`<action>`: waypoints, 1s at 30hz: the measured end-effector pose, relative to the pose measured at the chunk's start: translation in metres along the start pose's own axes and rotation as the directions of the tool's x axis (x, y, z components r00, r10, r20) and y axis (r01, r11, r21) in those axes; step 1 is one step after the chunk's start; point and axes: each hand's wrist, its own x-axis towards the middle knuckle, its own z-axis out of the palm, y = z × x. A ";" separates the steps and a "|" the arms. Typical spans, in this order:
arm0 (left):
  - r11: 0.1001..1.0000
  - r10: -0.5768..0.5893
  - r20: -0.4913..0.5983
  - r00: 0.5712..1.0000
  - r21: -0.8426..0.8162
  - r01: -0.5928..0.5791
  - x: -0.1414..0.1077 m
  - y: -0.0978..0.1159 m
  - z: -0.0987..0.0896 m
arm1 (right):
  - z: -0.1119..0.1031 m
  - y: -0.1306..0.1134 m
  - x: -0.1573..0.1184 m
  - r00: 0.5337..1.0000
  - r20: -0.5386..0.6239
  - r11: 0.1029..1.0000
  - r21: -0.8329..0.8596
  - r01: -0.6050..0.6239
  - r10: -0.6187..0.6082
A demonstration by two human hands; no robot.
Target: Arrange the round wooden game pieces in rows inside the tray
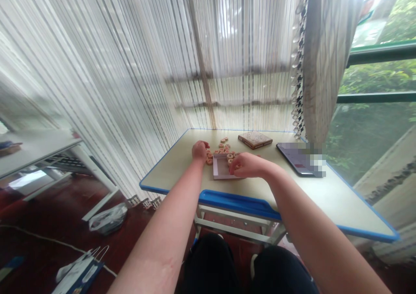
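A shallow, pale open box [221, 169] lies near the front of the table, with a few round wooden chess pieces [230, 156] in its right part. My right hand [247, 165] reaches over the box's right side, fingers bent down into it and drawn together. Whatever is at those fingertips is hidden. More round wooden pieces [222, 146] lie loosely behind and left of the box. My left hand [199, 150] is beside these pieces, at the box's left, with curled fingers. I cannot make out what it holds, if anything.
A flat patterned box or lid [255, 139] lies at the back of the table [172, 172]. To its right is a dark tablet [295, 157], partly blurred out. String curtains [136, 68] hang behind. Bags [108, 218] rest on the floor at left.
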 end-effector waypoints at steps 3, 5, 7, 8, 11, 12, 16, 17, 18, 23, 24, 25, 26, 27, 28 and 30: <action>1.000 -0.021 -0.034 0.999 -0.011 0.020 0.003 -0.003 -0.001 | -0.003 -0.002 -0.001 0.999 -0.025 0.999 0.024 0.034 -0.033; 0.998 -0.056 -0.054 0.997 -0.013 0.056 0.006 -0.005 -0.002 | -0.005 -0.003 -0.001 0.995 -0.067 0.996 0.052 0.072 -0.069; 0.996 -0.087 -0.088 0.992 0.005 0.087 0.007 -0.006 -0.003 | -0.005 -0.001 0.001 0.987 -0.131 0.992 0.074 0.099 -0.088; 0.996 -0.085 -0.112 0.990 0.032 0.089 0.007 -0.006 -0.004 | -0.005 0.000 0.002 0.981 -0.170 0.991 0.079 0.110 -0.095; 0.977 0.031 -0.158 0.987 0.212 0.003 0.004 -0.006 -0.006 | -0.002 0.010 0.007 0.951 -0.297 0.991 0.067 0.112 -0.088; 0.955 0.091 -0.141 0.986 0.295 -0.046 0.002 -0.006 -0.007 | -0.001 0.015 0.009 0.938 -0.341 0.994 0.054 0.091 -0.067; 0.839 0.160 0.022 0.987 0.523 -0.148 -0.002 -0.008 -0.008 | 0.008 0.039 0.019 0.849 -0.519 0.995 0.024 -0.100 0.098; 0.826 0.147 0.047 0.988 0.544 -0.149 -0.002 -0.009 -0.008 | 0.010 0.044 0.022 0.824 -0.549 0.989 0.033 -0.142 0.137; 0.818 0.137 0.063 0.989 0.556 -0.149 -0.002 -0.009 -0.008 | 0.012 0.049 0.024 0.810 -0.564 0.985 0.038 -0.171 0.163; 0.814 0.132 0.080 0.988 0.560 -0.155 0.000 -0.010 -0.008 | 0.018 0.060 0.029 0.791 -0.579 0.977 0.047 -0.209 0.197; 0.817 0.132 0.087 0.987 0.554 -0.158 0.000 -0.011 -0.008 | 0.018 0.061 0.030 0.790 -0.581 0.977 0.045 -0.209 0.195; 0.821 0.134 0.094 0.987 0.547 -0.164 0.000 -0.011 -0.007 | 0.019 0.062 0.031 0.789 -0.583 0.977 0.044 -0.209 0.195; 0.824 0.143 0.100 0.985 0.539 -0.174 0.000 -0.011 -0.007 | 0.019 0.064 0.032 0.788 -0.583 0.976 0.047 -0.213 0.200; 0.825 0.161 0.101 0.982 0.532 -0.190 0.000 -0.012 -0.007 | 0.019 0.065 0.033 0.788 -0.578 0.974 0.057 -0.220 0.212; 0.824 0.181 0.097 0.979 0.528 -0.205 0.000 -0.012 -0.007 | 0.019 0.067 0.034 0.790 -0.569 0.971 0.075 -0.227 0.228; 0.822 0.217 0.075 0.973 0.524 -0.224 -0.001 -0.012 -0.007 | 0.020 0.069 0.036 0.806 -0.541 0.970 0.113 -0.216 0.242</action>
